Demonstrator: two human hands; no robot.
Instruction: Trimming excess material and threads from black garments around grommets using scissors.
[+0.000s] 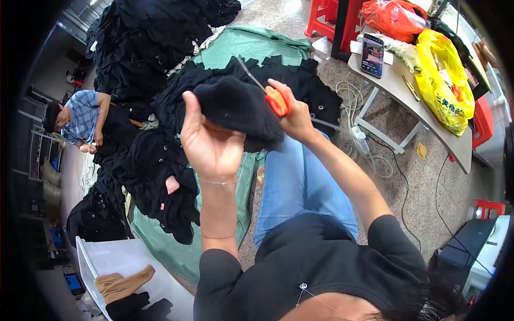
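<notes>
A piece of black knit fabric is raised in front of me. My left hand holds it from the left, palm up and thumb raised, with the fingers hidden in the cloth. At the fabric's upper right edge, my right hand is closed round an orange-handled tool with a slim metal blade that points up and left. Whether the tool is a pair of scissors I cannot tell. Black garments with metal eyelets lie heaped beneath and beyond my hands.
Under the heaps spreads a green sheet. Another person sits at the far left among black garments. A white bin is at lower left. On the right, a table bears a phone, metal snips and a yellow bag; cables trail nearby.
</notes>
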